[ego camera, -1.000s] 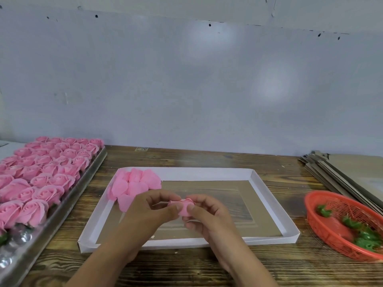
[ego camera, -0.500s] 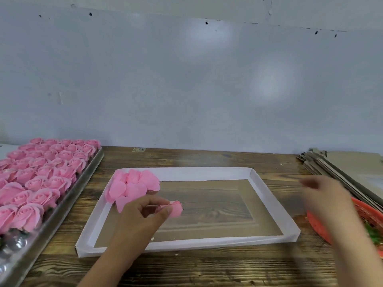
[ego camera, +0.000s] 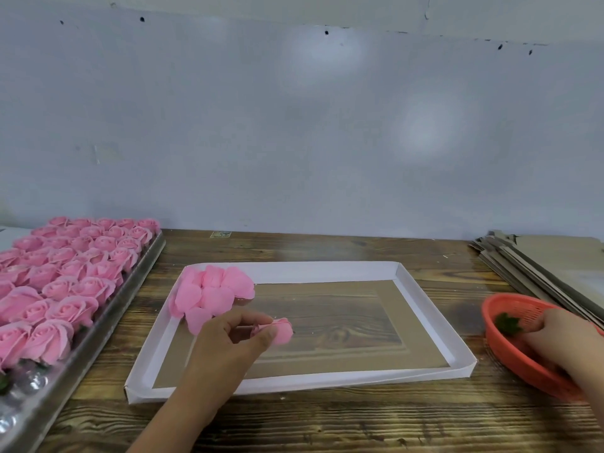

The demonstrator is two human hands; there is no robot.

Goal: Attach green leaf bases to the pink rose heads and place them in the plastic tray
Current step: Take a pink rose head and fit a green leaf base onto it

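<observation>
- Left hand (ego camera: 228,351) hangs over the near-left part of the white-rimmed tray (ego camera: 421,299), with thumb and fingers pinching a small pink rose head (ego camera: 281,330) that sticks out to the right of the fingertips.
- Right hand (ego camera: 562,344) reaches into the orange basket (ego camera: 510,364) at the right edge of the counter (ego camera: 327,420); its fingers curl down among the contents, and whether they have hold of anything cannot be told.
- Green leaf base (ego camera: 508,323) lies inside the basket, just left of that hand.
- Loose pink petals (ego camera: 209,295) are heaped in the tray's far-left corner.
- Finished pink roses (ego camera: 65,276) fill a metal tray (ego camera: 130,299) along the left side.
- Flat cardboard sheets (ego camera: 549,266) are stacked at the far right, behind the basket.
</observation>
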